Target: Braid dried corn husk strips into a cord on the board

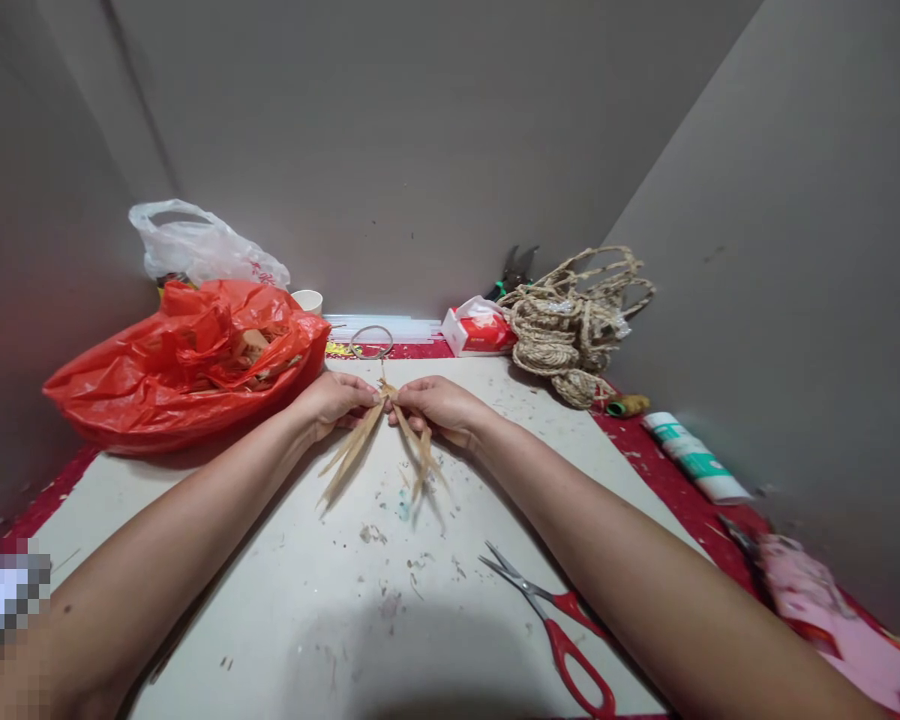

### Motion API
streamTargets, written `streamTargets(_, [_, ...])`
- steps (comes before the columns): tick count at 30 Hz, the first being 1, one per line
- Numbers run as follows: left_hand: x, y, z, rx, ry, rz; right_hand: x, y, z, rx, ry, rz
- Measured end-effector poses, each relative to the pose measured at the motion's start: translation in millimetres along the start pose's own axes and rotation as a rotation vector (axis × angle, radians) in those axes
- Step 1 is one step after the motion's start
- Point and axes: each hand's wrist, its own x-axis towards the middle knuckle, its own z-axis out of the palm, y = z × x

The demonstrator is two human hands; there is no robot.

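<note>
Pinching dried strips (379, 430), apparently leaves.

Scissors (553, 625) handles partly cut off

Left hand (335, 400) and right hand (441, 407) pinch dried straw strips (375, 435) between their fingertips; loose ends fan out below the fingers. Red-handled scissors (553, 625) lie open, well below the right fingers.
</note>
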Motion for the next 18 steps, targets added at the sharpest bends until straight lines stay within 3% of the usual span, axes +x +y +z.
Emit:
streamTargets(7, [-1.4, 1.9, -1.6, -0.047, -0.109, -0.030, 1.2, 1.7, 0.1, 0.038, 0.031, 0.005])
streamTargets(13, [-1.5, 3.5, -1.4, -0.109, -0.119, -0.040, -1.4, -0.8, -0.7, 0.093, 0.021, 0.024])
streamTargets(18, [-1.4, 1.7, 2.1, -0.042, -0.092, -0.024, -7.2, -7.2, 1.8, 0.118, 0.006, 0.053])
